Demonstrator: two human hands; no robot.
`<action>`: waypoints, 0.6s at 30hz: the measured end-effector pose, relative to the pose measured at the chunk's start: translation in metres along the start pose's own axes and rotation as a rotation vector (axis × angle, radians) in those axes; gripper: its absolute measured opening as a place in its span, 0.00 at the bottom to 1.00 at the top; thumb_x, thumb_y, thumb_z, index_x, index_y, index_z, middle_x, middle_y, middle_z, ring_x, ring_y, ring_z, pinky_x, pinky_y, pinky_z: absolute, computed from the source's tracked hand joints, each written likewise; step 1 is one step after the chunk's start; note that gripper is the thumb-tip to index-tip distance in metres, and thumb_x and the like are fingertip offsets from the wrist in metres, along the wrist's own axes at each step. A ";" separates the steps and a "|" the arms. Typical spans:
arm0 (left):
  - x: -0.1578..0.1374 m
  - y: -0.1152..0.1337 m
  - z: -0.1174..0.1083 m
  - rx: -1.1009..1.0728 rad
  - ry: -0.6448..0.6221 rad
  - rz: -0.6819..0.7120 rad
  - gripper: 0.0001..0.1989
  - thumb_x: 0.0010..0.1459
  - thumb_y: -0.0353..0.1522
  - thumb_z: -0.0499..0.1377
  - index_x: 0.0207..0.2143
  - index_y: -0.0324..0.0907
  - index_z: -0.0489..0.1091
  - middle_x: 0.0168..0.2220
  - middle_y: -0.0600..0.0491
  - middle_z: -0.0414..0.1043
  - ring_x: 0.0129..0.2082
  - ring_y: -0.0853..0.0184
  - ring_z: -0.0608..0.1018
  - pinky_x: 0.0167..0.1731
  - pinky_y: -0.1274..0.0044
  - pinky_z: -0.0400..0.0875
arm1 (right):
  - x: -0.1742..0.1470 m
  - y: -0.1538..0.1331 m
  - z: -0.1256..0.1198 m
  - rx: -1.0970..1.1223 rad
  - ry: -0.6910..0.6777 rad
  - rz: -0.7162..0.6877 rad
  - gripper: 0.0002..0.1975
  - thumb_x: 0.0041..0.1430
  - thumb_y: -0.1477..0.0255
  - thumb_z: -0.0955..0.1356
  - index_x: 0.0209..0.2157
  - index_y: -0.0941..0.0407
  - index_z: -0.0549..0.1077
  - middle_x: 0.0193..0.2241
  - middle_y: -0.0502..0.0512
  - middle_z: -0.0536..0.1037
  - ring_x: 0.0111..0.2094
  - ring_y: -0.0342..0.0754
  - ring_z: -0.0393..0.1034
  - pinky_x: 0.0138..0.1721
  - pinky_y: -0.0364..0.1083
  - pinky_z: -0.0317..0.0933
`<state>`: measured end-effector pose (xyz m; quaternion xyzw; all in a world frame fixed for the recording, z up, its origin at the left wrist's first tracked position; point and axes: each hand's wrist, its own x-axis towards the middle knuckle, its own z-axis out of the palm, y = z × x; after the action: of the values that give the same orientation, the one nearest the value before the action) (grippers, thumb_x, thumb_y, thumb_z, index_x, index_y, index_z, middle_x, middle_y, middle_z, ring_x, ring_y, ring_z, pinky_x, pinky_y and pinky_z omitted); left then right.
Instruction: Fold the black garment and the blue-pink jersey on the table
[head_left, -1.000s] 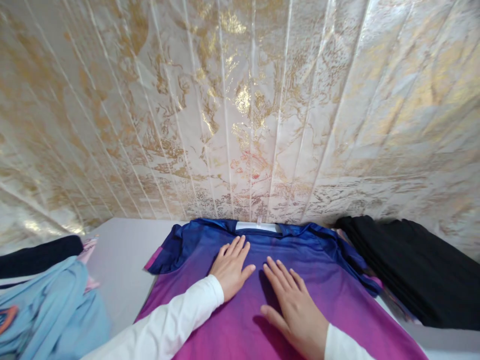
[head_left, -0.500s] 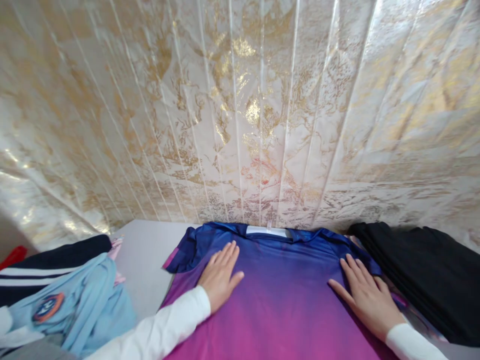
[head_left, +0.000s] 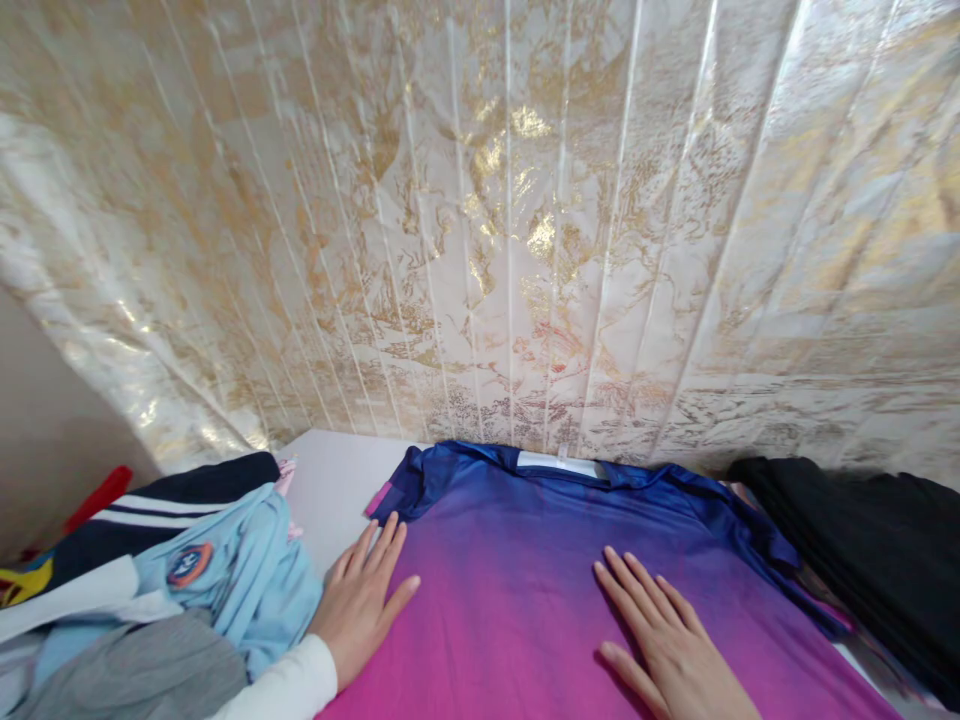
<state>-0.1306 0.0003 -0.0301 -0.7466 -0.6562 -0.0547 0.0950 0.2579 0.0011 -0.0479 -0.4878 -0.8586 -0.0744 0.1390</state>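
Observation:
A short-sleeved shirt [head_left: 517, 590], fading from dark blue at the collar to magenta lower down, lies spread on a pale table [head_left: 341, 465]. My left hand [head_left: 361, 605] rests with fingers stretched out on the shirt's left edge, just below the sleeve. Flat on the right part of the shirt's front lies my right hand [head_left: 664, 640], fingers apart. Neither hand grips the cloth. The shirt's lower part runs out of view at the bottom.
To the left is a heap of clothes: a light blue garment [head_left: 255, 575] with a round patch, a dark striped one [head_left: 202, 495] and a grey one [head_left: 150, 665]. Folded black clothes [head_left: 862, 550] are stacked on the right. A shiny gold-patterned curtain [head_left: 480, 220] hangs behind the table.
Both hands have slid down the shirt towards me, the left one out to its left edge and the right one inward. The view has turned slightly left.

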 end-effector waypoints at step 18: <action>-0.139 -0.022 -0.018 -0.042 0.168 0.123 0.33 0.53 0.32 0.53 0.62 0.56 0.53 0.59 0.56 0.61 0.56 0.59 0.68 0.48 0.72 0.71 | 0.007 0.018 -0.005 0.025 -0.077 0.176 0.32 0.56 0.54 0.61 0.59 0.57 0.62 0.60 0.62 0.60 0.61 0.61 0.50 0.55 0.62 0.54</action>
<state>-0.1704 -0.1360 -0.0402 -0.7800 -0.5977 -0.1247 0.1373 0.2713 0.0148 -0.0417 -0.5621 -0.8180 -0.0324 0.1181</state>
